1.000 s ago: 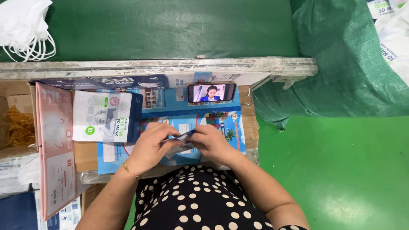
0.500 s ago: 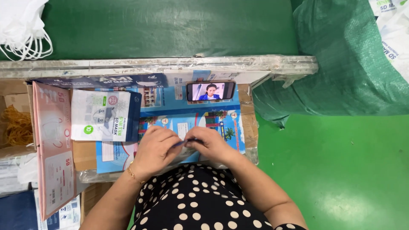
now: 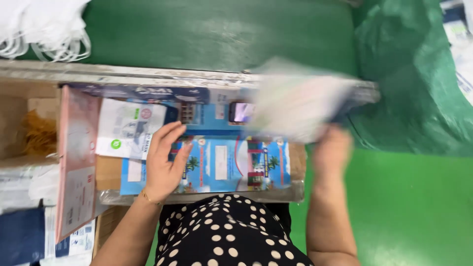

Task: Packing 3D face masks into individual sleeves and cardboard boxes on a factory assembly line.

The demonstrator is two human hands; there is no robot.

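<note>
My right hand [image 3: 331, 150] is raised at the right and grips a pale flat packet [image 3: 300, 101], which is blurred by motion and covers part of the phone [image 3: 240, 112]. My left hand [image 3: 165, 162] lies flat with fingers apart on a blue printed carton sheet [image 3: 231, 165] in front of me. A white packet with a green dot [image 3: 129, 129] sits just left of that hand. I wear a black dress with white dots.
A pink flat box [image 3: 75, 162] stands along the left. A cardboard box with yellow bands [image 3: 37, 135] sits further left. White masks [image 3: 47, 27] lie at the top left. A green sack [image 3: 416, 83] bulges at the right on the green floor.
Both hands were together over the blue sheet. Now my right hand has swung up and to the right with a pale packet; my left hand has stayed down and spread.
</note>
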